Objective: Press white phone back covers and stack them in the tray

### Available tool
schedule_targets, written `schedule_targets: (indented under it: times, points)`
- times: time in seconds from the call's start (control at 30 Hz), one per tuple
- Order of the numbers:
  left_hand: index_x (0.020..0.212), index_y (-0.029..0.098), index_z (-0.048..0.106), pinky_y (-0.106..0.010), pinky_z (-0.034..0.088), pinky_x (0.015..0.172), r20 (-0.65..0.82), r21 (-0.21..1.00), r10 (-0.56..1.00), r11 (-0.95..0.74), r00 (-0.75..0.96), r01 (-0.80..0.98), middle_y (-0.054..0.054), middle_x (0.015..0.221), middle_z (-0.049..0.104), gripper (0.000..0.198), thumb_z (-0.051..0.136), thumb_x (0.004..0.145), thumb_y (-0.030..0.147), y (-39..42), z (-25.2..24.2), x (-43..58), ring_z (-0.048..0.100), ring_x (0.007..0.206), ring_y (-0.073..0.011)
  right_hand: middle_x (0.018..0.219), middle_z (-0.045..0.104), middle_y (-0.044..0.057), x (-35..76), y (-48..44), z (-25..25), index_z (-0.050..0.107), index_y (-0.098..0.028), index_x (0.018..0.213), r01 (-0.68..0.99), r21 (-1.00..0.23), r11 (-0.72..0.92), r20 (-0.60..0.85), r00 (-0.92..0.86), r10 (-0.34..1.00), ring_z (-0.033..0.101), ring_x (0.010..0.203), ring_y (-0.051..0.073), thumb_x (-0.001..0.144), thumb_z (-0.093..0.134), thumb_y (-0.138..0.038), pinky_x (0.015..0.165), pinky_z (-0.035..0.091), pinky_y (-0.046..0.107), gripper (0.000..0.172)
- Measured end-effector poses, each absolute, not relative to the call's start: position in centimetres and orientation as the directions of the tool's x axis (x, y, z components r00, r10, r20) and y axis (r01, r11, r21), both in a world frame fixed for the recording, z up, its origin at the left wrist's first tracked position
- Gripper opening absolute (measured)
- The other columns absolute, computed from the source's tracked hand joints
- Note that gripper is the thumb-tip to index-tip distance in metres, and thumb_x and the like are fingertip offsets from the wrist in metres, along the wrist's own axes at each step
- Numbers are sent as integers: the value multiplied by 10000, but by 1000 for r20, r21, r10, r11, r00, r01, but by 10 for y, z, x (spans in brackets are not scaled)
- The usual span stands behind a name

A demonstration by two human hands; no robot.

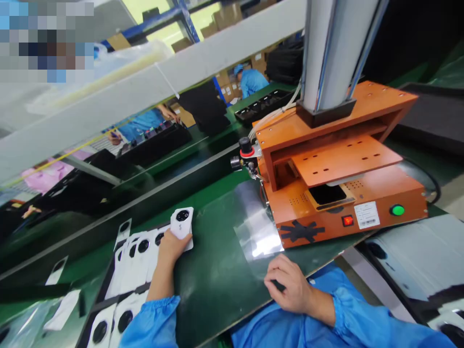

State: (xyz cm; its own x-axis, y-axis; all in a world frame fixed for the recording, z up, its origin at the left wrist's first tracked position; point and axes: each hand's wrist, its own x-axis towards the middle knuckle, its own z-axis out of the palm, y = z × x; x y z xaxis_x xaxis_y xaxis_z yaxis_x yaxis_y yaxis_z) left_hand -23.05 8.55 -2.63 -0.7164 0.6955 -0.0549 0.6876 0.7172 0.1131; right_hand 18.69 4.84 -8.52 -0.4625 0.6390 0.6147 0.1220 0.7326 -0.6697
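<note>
On the left side of the green bench, my left hand is closed around a white phone back cover with a round black camera area. It is held by its lower part, at the right end of a black tray. Standing in that tray, leaning on one another, are several similar white covers. My right hand rests by the bench's front edge, its fingers curled in, with nothing visible in them. Just beyond it lies a clear plastic sheet.
An orange press with a lit green button and a black pad under its raised plate stands at right. More covers fill a tray at lower right. Behind a rail, co-workers in blue stand among black trays.
</note>
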Motion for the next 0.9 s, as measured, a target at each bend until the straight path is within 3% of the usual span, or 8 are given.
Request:
schedule_targets:
  times: [0.13,0.3,0.5,0.6,0.67,0.77,0.83,0.9]
  points:
    - [1314,-1,538,-540,458,1037,-61,45,664,747,-745,663,-321,1326,560,823,738,755,569,66,-38,-210,542,1271,-449,871,628,48,187,50,-85,657,-210,907,101,-706,701,604,-432,670,589,780,172,858,620,-120,673,517,314,109]
    - [1350,37,497,-678,369,1046,90,38,677,731,-731,681,-329,1449,461,798,655,796,589,54,-14,-181,440,1331,-528,887,636,53,189,49,-88,691,-210,921,102,-717,689,601,-411,686,596,793,178,861,651,-128,699,531,337,109]
    - [1593,60,176,-483,520,765,138,55,788,599,-601,799,-257,1212,594,988,474,898,696,-15,-13,-97,644,1039,-408,882,637,46,183,40,-63,729,-217,925,78,-780,621,550,-391,739,602,801,166,898,659,-153,710,524,315,98]
    - [1577,96,282,-405,474,623,40,-34,872,489,-488,872,-174,995,665,920,438,911,713,-43,-35,-46,687,796,-334,867,626,33,163,42,-43,704,-194,872,56,-899,434,357,-481,801,575,751,134,905,650,-177,655,487,262,65]
    - [1540,115,371,-394,450,593,-19,-52,894,446,-448,893,-168,946,683,916,443,890,755,-55,-44,-27,693,778,-339,823,607,8,143,51,-37,686,-182,824,89,-960,264,178,-535,826,537,691,107,902,650,-198,617,451,233,87]
    - [1591,151,292,-383,430,566,-40,16,864,503,-503,864,-137,898,715,964,484,872,763,-73,-45,-30,687,703,-314,766,600,-19,118,70,-42,696,-170,812,156,-982,102,-3,-563,827,502,637,89,892,665,-246,603,420,221,114]
    - [1600,206,280,-380,455,607,-2,109,867,496,-499,861,-97,868,728,831,477,935,664,-86,-45,-45,681,681,-284,756,617,-22,108,81,-47,709,-165,821,200,-978,52,-68,-549,833,500,631,89,889,665,-263,613,419,225,127]
    - [1539,256,395,-409,507,771,90,226,927,338,-365,914,-117,1051,743,673,510,959,579,-99,-50,-59,708,892,-306,775,636,-18,104,89,-49,717,-163,819,237,-971,45,-91,-533,841,505,636,89,883,665,-269,633,426,232,135]
